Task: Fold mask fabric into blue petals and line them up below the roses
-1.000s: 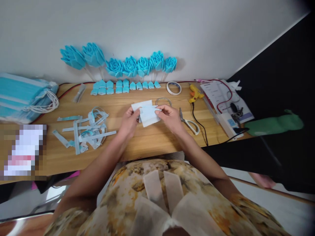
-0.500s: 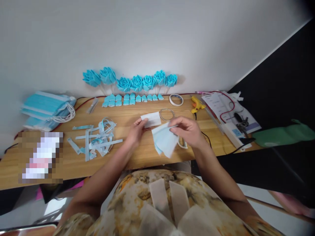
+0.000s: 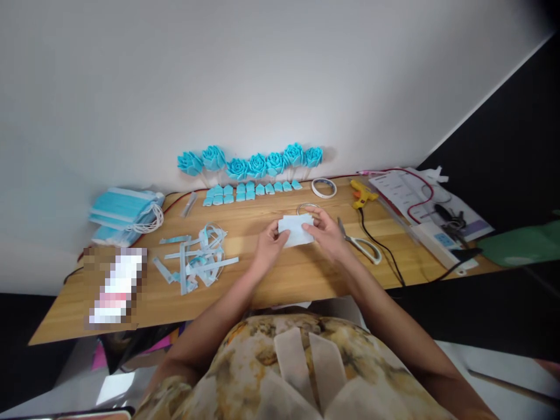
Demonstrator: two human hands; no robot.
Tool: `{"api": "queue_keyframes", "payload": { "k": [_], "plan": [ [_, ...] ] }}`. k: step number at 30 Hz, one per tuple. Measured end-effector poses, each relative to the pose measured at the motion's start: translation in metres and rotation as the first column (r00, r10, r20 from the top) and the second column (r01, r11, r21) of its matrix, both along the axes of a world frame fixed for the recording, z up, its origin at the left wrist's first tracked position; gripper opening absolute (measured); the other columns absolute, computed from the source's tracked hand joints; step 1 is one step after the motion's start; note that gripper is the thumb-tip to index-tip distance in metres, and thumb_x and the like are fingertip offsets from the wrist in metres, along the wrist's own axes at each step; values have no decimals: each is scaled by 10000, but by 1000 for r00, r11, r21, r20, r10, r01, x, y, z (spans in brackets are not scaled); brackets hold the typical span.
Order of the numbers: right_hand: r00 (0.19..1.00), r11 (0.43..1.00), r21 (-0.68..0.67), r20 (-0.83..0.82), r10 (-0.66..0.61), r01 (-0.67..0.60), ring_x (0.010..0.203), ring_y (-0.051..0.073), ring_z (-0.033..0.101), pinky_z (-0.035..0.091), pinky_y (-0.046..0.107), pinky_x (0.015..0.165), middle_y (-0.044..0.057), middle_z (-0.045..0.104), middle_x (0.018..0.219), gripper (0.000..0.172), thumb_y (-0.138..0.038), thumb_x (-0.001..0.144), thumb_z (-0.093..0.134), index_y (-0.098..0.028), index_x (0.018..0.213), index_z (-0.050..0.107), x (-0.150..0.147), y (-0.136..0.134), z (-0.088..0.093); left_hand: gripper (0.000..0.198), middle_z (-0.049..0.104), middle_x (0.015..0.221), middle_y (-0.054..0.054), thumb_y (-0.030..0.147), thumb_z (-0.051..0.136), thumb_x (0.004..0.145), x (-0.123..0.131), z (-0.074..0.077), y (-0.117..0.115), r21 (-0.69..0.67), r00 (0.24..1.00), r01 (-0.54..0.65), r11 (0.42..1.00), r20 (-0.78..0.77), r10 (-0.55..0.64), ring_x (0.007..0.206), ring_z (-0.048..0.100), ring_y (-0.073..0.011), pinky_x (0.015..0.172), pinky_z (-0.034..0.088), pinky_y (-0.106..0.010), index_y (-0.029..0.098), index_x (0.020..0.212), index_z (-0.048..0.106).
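Note:
Both hands hold a small stack of pale blue mask fabric pieces (image 3: 294, 232) above the front-middle of the table. My left hand (image 3: 269, 245) pinches the left edge, thumb in front. My right hand (image 3: 330, 234) grips the right side, its thumb over the face and its fingers behind, partly hidden. Right of my right hand lie scissors (image 3: 371, 251) with pale handles. A thin metal ring (image 3: 301, 207) shows just behind the fabric. Farther back, folded blue petals (image 3: 241, 192) lie in rows before several blue fabric flowers (image 3: 257, 166) on stems.
Left of my hands lie cut mask strips (image 3: 210, 265), a stack of masks (image 3: 122, 207) and a blurred-out phone-like object (image 3: 117, 289). A tape roll (image 3: 324, 188), a yellow glue gun (image 3: 362, 193) with black cord, papers (image 3: 402, 189) and a green bottle-like object (image 3: 516, 245) stand rightward.
My right hand has brought its fabric pieces over to the one in my left hand, and they now form one stack. The scissors are uncovered. The view has shifted left.

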State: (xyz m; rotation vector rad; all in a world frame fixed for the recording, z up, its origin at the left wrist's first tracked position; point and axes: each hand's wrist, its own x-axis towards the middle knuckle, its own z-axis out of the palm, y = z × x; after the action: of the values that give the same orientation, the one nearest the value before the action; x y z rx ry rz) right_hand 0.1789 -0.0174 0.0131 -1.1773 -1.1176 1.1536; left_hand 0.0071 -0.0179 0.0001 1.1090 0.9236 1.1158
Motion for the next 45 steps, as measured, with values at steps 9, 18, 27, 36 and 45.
{"api": "queue_keyframes", "payload": {
  "k": [9, 18, 27, 36, 45],
  "plan": [
    [971, 999, -55, 240, 16, -3, 666, 165, 588, 457, 284, 625, -18, 659, 761, 529, -381, 784, 701, -209, 1279, 625, -5, -42, -20, 592, 680, 1405, -129, 133, 512, 947, -136, 107, 71, 651, 488, -174, 739, -595, 639, 1089, 711, -275, 1021, 519, -452, 220, 1530, 461],
    [893, 1000, -26, 449, -1, 14, 660, 169, 501, 404, 282, 607, -16, 552, 749, 483, -382, 872, 578, -183, 1304, 660, -18, -46, -40, 659, 560, 1541, -199, 196, 504, 971, -165, 88, 130, 641, 435, -234, 731, -603, 668, 1377, 583, -358, 1174, 407, -521, 173, 1612, 351],
    [861, 1000, 13, 508, -11, 5, 748, 195, 592, 450, 308, 694, 58, 709, 946, 475, -352, 891, 529, -163, 1304, 667, -22, -51, -38, 726, 616, 1512, -121, 103, 443, 906, -114, 89, 149, 644, 430, -62, 762, -672, 603, 1244, 673, -318, 1076, 497, -445, 231, 1617, 374],
    [857, 999, 9, 515, 27, -37, 753, 183, 603, 450, 290, 696, 57, 740, 987, 468, -328, 899, 521, -164, 1309, 673, -20, -51, -38, 814, 603, 1520, -164, 47, 394, 833, -73, 76, 154, 546, 306, 52, 836, -806, 507, 1225, 677, -332, 1025, 516, -459, 176, 1636, 352],
    [860, 997, 17, 506, 57, -76, 744, 173, 603, 437, 276, 685, 41, 756, 994, 427, -275, 907, 530, -191, 1299, 679, -20, -49, -43, 810, 599, 1518, -184, 87, 443, 835, -29, 76, 157, 526, 480, 89, 846, -767, 426, 1177, 679, -354, 1003, 501, -487, 187, 1633, 354]
  ]
}}
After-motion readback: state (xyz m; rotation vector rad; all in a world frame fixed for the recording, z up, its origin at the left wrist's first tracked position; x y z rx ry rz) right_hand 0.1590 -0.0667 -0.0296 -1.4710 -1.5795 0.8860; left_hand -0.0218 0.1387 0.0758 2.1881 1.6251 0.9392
